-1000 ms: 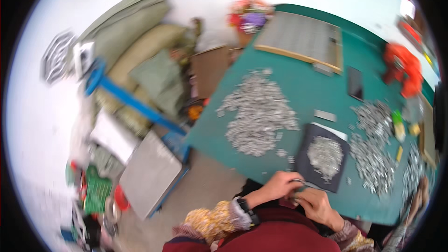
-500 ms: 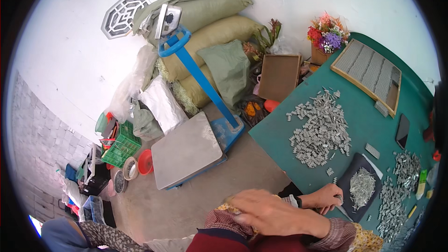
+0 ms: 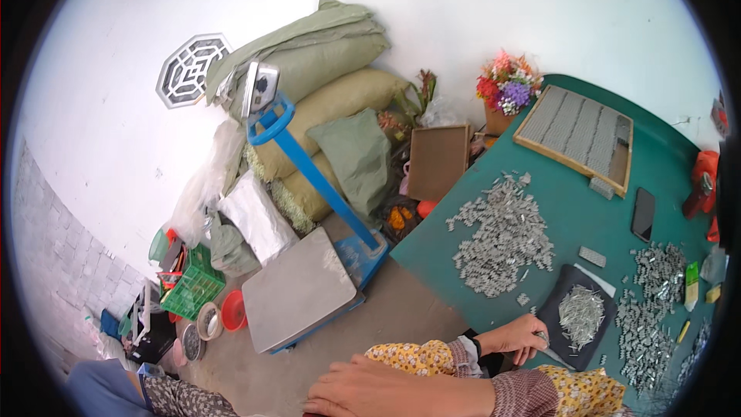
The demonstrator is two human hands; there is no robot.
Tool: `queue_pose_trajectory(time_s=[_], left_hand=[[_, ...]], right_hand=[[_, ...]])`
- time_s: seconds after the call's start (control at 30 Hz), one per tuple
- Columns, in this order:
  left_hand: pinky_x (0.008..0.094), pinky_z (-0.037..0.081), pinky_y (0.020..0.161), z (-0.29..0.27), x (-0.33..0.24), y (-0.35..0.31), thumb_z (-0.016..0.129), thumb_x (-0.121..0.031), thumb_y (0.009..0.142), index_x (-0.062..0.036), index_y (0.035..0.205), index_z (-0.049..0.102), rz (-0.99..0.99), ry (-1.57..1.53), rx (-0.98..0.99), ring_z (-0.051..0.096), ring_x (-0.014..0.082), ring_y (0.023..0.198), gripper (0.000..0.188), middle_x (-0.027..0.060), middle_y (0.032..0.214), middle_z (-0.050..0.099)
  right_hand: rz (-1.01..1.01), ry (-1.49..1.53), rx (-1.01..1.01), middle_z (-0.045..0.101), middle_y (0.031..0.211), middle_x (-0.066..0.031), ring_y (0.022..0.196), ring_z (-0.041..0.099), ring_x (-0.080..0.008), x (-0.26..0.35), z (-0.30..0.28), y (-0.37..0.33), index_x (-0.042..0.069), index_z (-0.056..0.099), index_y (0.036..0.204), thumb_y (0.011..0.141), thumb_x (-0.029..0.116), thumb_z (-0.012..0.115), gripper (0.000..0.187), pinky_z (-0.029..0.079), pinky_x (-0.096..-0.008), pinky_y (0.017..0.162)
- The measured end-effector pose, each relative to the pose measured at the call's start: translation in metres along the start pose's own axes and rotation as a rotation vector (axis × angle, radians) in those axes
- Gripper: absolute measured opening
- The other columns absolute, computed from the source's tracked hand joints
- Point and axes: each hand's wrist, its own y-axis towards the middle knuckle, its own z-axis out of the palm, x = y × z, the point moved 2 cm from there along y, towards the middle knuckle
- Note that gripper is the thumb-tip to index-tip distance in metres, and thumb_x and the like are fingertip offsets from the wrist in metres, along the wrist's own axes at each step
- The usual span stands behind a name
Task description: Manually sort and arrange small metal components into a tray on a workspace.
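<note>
My left hand (image 3: 513, 337) reaches to the right, wearing a dark wristband. Its fingers pinch a small grey metal piece (image 3: 543, 334) beside a dark cloth pad (image 3: 552, 316). A heap of thin silvery pins (image 3: 581, 315) lies on that pad. My right hand (image 3: 386, 388) crosses below my left forearm, over my lap. Its fingers lie stretched out against my clothing, partly cut off by the lower edge, and nothing shows in them. Small grey toothed metal pieces (image 3: 502, 239) form a wide pile on the green tabletop (image 3: 432, 255); more metal pieces (image 3: 648, 324) spread right of the pad.
At the table's back lies a wooden-framed tray (image 3: 532, 139) with rows of grey pieces. A phone (image 3: 643, 215) and a small grey block (image 3: 593, 255) lie nearer. Left of the table stand a blue platform scale (image 3: 297, 286), stuffed sacks (image 3: 332, 120), a green crate (image 3: 194, 284) and bowls (image 3: 233, 310).
My right hand has moved left and down, from above my left sleeve to my lap. My left hand keeps its pinch beside the pad. The whole view has shifted somewhat.
</note>
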Motion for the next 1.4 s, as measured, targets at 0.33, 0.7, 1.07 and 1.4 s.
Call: queue_pose_trajectory(time_s=[0.33, 0.7, 1.07, 1.4], left_hand=[[0.0279, 0.048, 0.033, 0.000, 0.001, 0.005, 0.061, -0.009, 0.088, 0.0124, 0.097, 0.059, -0.045, -0.022, -0.028, 0.062, 0.0206, 0.042, 0.023, 0.0135, 0.063, 0.062], [0.0247, 0.048, 0.040, 0.003, 0.001, -0.011, 0.060, -0.016, 0.093, 0.0066, 0.105, 0.062, -0.080, 0.090, -0.099, 0.063, 0.0156, 0.050, 0.026, 0.0099, 0.071, 0.063], [0.0252, 0.052, 0.044, -0.010, -0.004, -0.021, 0.063, -0.016, 0.093, 0.0054, 0.104, 0.065, -0.208, 0.059, -0.079, 0.065, 0.0166, 0.055, 0.024, 0.0109, 0.076, 0.065], [0.0233, 0.049, 0.049, -0.006, 0.009, -0.027, 0.065, -0.013, 0.092, 0.0031, 0.103, 0.067, -0.118, 0.068, -0.222, 0.063, 0.0120, 0.058, 0.019, 0.0068, 0.076, 0.065]], right_hand=[[-0.100, 0.176, 0.024, 0.066, 0.094, -0.0212, 0.090, 0.059, -0.0386, 0.012, 0.004, 0.004, 0.002, 0.068, 0.088, 0.091, 0.032, 0.055, 0.033, 0.043, -0.0515, 0.078], [-0.045, 0.327, 0.003, 0.060, 0.090, -0.0152, 0.092, 0.056, -0.0334, 0.029, -0.004, -0.016, 0.007, 0.061, 0.093, 0.085, 0.033, 0.065, 0.028, 0.040, -0.0437, 0.085], [-0.056, 0.113, -0.179, 0.059, 0.089, -0.0160, 0.083, 0.056, -0.0313, 0.020, -0.037, -0.077, 0.003, 0.066, 0.090, 0.089, 0.027, 0.063, 0.024, 0.044, -0.0415, 0.073], [0.233, 0.228, -0.449, 0.066, 0.091, -0.0095, 0.088, 0.063, -0.0255, -0.021, -0.023, -0.187, 0.001, 0.067, 0.097, 0.093, 0.016, 0.061, 0.016, 0.048, -0.0348, 0.080]])
